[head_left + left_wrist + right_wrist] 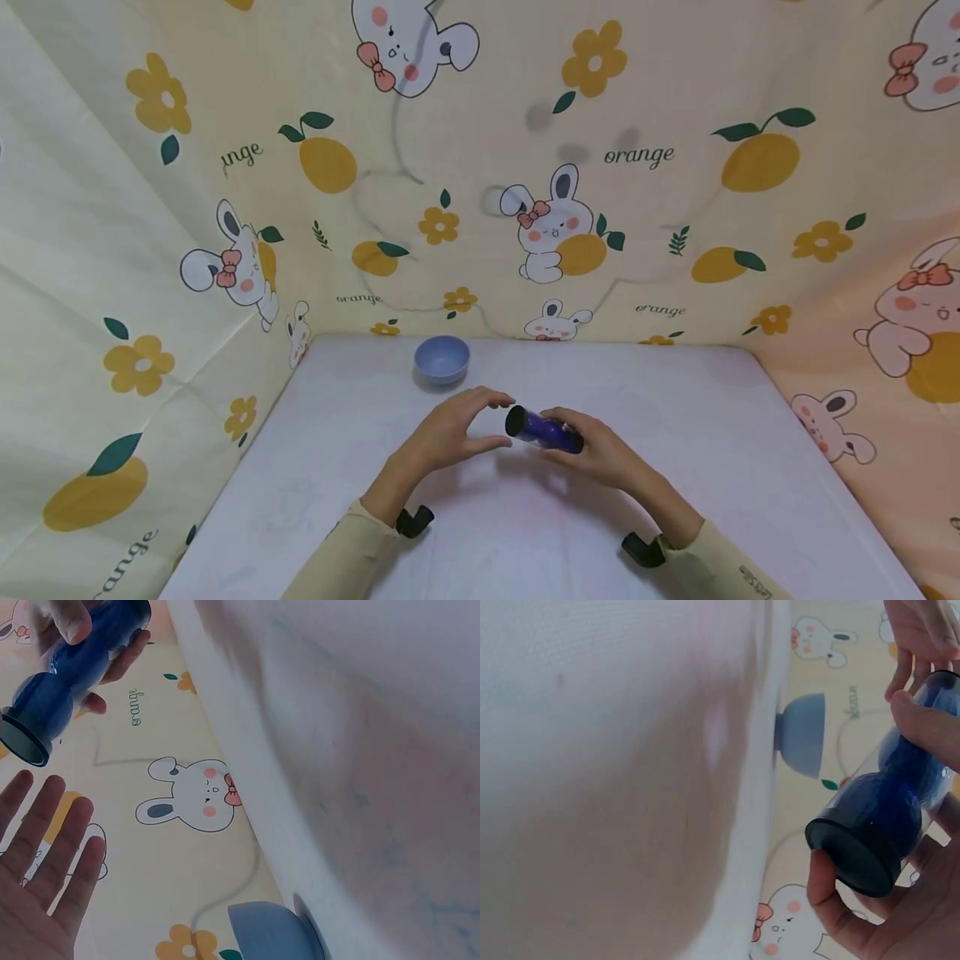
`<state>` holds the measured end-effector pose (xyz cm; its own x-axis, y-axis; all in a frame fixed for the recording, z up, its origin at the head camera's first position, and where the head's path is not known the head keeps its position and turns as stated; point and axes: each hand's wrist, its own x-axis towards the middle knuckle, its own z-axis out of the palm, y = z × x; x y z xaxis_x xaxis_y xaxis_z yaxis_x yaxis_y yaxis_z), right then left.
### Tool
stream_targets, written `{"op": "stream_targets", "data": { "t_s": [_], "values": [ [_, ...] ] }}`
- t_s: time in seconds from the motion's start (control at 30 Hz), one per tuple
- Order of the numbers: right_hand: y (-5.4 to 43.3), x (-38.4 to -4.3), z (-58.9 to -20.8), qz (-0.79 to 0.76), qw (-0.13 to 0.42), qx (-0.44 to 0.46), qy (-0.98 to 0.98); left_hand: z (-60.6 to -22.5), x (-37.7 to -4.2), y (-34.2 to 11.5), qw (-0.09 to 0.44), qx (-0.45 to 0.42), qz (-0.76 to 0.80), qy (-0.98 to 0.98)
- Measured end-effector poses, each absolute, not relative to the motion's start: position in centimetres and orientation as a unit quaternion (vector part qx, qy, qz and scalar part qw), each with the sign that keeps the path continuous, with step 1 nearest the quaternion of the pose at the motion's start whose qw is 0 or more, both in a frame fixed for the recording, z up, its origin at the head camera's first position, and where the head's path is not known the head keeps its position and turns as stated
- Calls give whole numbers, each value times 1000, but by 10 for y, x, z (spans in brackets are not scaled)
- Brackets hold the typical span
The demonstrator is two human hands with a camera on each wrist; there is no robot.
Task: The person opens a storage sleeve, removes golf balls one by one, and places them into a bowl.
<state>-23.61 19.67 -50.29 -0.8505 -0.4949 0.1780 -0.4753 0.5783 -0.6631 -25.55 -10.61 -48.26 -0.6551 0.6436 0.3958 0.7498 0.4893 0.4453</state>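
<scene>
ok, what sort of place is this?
Probably a staged recording booth: patterned cloth walls behind and on both sides of a white tabletop, and black wrist-worn devices, likely cameras.

The right hand (603,454) grips a blue-purple cylinder (546,431), black end toward ten o'clock. At the cylinder's nine o'clock, the left hand (452,429) spreads thumb from fingers; farther off, at ten, a blue bowl (442,360) sits on the white tabletop (652,387).

The hourglass (877,806) shines clear, perhaps plastic, with smooth dark caps (855,859); the bowl (804,735) looks smooth, the backdrop (495,108) creased cloth.
</scene>
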Motion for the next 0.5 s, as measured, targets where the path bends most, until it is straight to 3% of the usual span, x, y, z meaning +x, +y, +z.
{"op": "stream_targets", "data": {
  "t_s": [0.33, 0.5],
  "values": [
    [194, -232, -502, -341, -13, -256, 904, -482, -252, -101, 85, -407, -319, -851],
    [193, -230, -504, -341, 1, -254, 905, -485, -249, -96, 58, -385, -326, -862]
  ]
}}
